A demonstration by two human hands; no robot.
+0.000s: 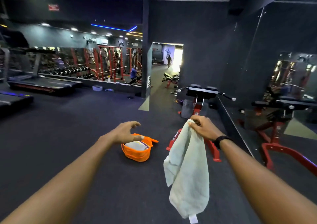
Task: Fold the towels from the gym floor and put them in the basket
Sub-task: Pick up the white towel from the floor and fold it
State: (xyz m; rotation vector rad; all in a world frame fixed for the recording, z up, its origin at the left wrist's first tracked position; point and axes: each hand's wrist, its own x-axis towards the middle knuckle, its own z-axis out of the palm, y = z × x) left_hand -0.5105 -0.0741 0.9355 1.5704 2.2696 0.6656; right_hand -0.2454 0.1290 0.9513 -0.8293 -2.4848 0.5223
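Note:
A pale green towel point(187, 170) hangs full length from my right hand point(203, 128), which grips its top edge at chest height. A white label shows at its lower corner. My left hand point(126, 132) is held out in the air with fingers spread and holds nothing. Beyond it on the dark floor stands an orange plastic basket point(137, 155) with folded light towels point(137, 145) inside. The left hand covers part of the basket's rim.
A red-framed exercise bench point(199, 103) stands just behind the towel, along a mirrored wall point(283, 90) on the right. Treadmills point(42, 84) line the far left. A small white tub point(97, 87) sits on the floor far back. People exercise in the distance.

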